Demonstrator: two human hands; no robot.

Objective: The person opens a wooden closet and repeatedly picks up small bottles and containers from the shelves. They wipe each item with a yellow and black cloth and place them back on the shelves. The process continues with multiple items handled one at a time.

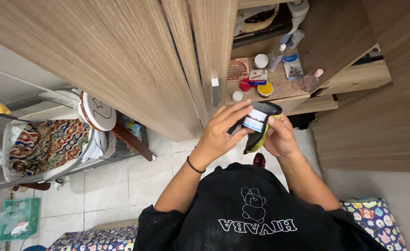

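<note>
My left hand and my right hand meet in front of my chest, below a wooden wardrobe shelf. Together they hold a black pouch with a yellow-green lining, its mouth turned up. A small white and blue box sits in the mouth of the pouch, with the fingers of my left hand on it. My right hand grips the pouch's right side. A dark band circles my left wrist.
The shelf carries several small jars, boxes and bottles, among them a yellow-lidded jar and a white jar. Wardrobe doors stand to the left. A baby cot with patterned cloth and a green crate stand on the tiled floor.
</note>
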